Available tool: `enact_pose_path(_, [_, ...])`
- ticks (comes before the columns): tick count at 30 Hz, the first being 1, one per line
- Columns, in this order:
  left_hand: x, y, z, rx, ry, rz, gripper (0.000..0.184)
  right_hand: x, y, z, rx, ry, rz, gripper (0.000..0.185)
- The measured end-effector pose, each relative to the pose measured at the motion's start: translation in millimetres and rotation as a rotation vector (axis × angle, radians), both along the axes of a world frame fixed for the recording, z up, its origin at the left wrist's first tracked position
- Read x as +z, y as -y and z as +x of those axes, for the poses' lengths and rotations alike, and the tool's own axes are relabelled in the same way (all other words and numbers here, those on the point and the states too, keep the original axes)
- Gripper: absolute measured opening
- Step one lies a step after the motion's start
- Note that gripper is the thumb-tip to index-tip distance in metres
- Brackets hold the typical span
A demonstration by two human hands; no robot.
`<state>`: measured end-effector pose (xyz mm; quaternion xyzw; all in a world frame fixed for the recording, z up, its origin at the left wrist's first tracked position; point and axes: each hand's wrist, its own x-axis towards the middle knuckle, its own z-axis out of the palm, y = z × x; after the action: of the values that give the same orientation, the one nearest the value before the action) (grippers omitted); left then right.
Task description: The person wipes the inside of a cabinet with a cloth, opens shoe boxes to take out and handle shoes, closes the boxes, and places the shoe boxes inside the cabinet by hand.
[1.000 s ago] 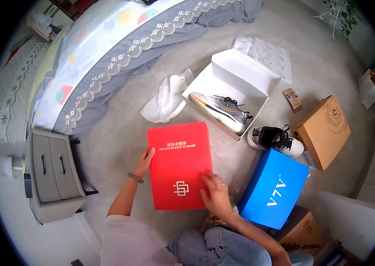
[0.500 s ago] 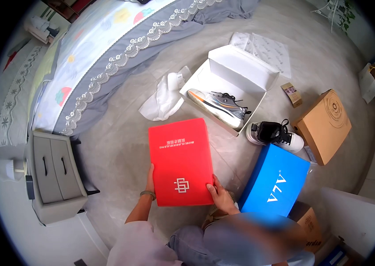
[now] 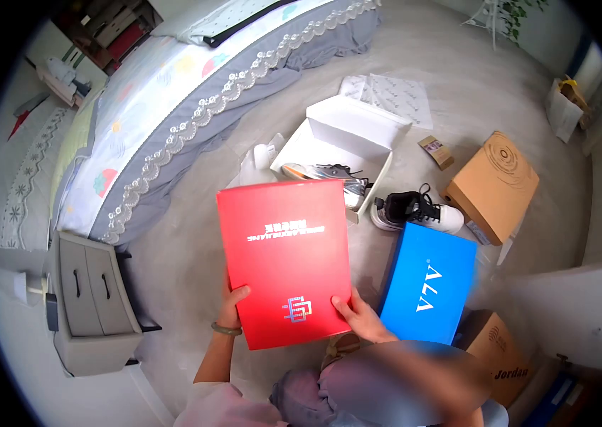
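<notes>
A red box (image 3: 286, 260) with a silver logo is held between both hands, above the floor. My left hand (image 3: 231, 307) grips its lower left edge, the thumb on the top face and the other fingers hidden. At the lower right edge, my right hand (image 3: 362, 318) holds it with the thumb on top. Behind the red box, an open white shoebox (image 3: 343, 142) contains a grey and orange sneaker (image 3: 329, 173), partly covered by the red box. A blue box (image 3: 429, 285) marked V7V lies to the right, with a black and white sneaker (image 3: 414, 208) beyond it.
A brown cardboard box (image 3: 496, 186), a small tan packet (image 3: 437, 152) and patterned paper (image 3: 393, 98) lie on the floor. Another brown carton (image 3: 496, 356) is at lower right. A bed (image 3: 173, 78) and a grey nightstand (image 3: 94, 292) stand at left.
My right hand has gone from an open pose over the box to gripping its edge. The red box looks larger and higher, now covering part of the sneaker and white shoebox. The view has shifted.
</notes>
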<state>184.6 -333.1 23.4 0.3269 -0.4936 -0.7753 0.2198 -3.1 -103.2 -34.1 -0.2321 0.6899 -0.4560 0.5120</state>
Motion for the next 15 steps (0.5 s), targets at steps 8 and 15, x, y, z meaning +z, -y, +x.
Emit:
enact_pose_path(8, [50.8, -26.2, -77.3, -0.254, -0.387, -0.116, 0.08, 170.3, -88.2, -91.3, 0.004, -0.335, -0.234, 0.076])
enact_pose_path(15, [96.6, -143.5, -166.5, -0.609, -0.682, 0.004, 0.076, 226.3, -273.8, -53.1, -0.336, -0.356, -0.43, 0.11])
